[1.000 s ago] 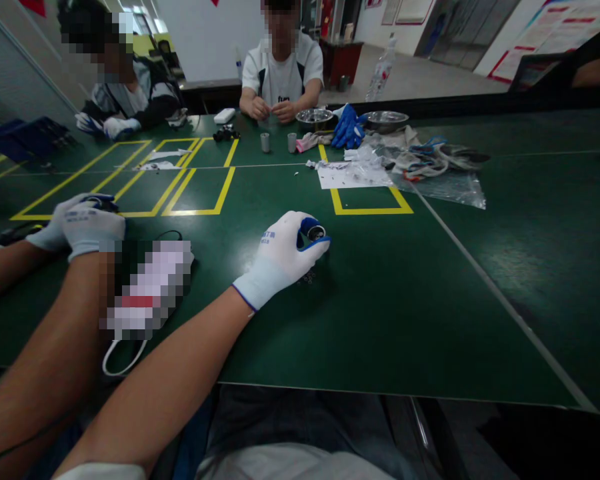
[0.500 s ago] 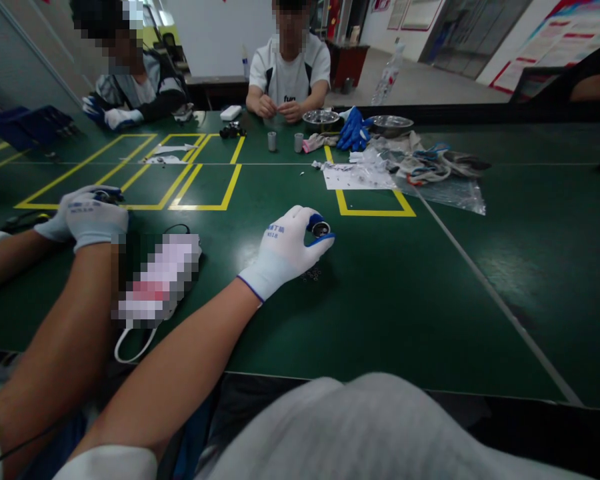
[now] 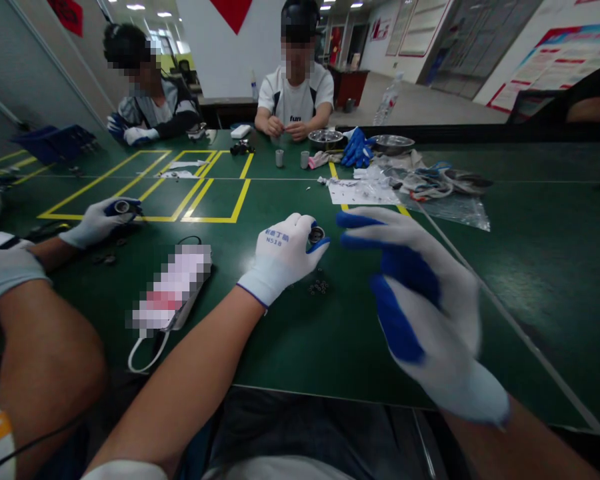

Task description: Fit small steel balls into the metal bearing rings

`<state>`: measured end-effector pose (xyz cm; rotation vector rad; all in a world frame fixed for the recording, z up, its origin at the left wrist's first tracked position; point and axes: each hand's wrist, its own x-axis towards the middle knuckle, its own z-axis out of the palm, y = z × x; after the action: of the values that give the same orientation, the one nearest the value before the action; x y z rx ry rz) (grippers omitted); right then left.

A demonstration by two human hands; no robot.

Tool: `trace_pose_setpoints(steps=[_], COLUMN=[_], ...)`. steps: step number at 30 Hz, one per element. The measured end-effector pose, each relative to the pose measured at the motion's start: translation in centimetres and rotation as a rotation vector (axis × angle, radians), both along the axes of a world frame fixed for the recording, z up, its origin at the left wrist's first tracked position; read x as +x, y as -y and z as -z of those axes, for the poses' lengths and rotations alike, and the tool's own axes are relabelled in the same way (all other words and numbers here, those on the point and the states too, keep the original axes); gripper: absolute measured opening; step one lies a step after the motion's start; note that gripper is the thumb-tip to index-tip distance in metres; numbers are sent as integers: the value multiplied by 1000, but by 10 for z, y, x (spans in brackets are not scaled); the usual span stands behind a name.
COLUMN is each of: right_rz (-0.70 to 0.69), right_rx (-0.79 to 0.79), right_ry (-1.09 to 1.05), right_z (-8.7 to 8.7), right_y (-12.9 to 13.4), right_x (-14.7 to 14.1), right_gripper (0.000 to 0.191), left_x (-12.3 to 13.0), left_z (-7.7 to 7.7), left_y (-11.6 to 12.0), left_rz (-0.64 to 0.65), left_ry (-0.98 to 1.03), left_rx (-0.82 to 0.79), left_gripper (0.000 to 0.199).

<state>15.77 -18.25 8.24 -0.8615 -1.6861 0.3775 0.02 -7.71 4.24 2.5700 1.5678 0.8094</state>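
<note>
Has brought the right hand [image 3: 445, 320] into view since the earlier frame, blurred above the right half of the surface [image 3: 350, 347], with fingers and thumb apart and nothing visible between. Has the left hand [image 3: 283, 250] farther in from the near edge, with thumb and fingers clamped on a dark round part [image 3: 317, 235]; cannot tell whether resting that on the surface or holding it just above. Has small rings [image 3: 319, 287] scattered loose just on the near-edge side of the round part. Could sweep those apart by bringing the right hand in too low or too fast, or by letting the left wrist drag. Might drop the round part by gripping only its curved side, then send it rolling toward the near edge. Could fumble a ring through thick glove tips, or snag the white cord [image 3: 139, 371] by drawing the left forearm back carelessly.
</note>
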Motion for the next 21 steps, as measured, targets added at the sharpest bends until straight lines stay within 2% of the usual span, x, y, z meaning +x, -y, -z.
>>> trace_pose_setpoints(steps=[4,5,8,10,13,17,19,21], right_rz=[130,127,184,208,208,208,212,204], right_rx=[-13,-28,-20,-11,-21,-36,-53,-71], right_ry=[36,79,143,164,190,169,130,96], right_z=[58,72,99,103,101,99,100,101], right_y=[-73,-86,-103,-102,-96,-97,-99,-101], right_x=[9,11,11,11,14,23,25,26], right_gripper=[52,57,52,47,42,33,31,32], left_x=[-7,-9,-9,-7,-5,-14,-22,-29], left_z=[-6,-7,-5,-2,-1,-14,-23,-30], left_y=[-3,-3,-3,-2,-1,-2,-5,-9], left_rz=[-5,2,36,59,128,252,264,263], left_ry=[113,141,154,138,168,280,205,19], left_rx=[24,20,-5,-22,-80,-244,-364,-527], left_gripper=[31,31,35,37,39,34,29,25])
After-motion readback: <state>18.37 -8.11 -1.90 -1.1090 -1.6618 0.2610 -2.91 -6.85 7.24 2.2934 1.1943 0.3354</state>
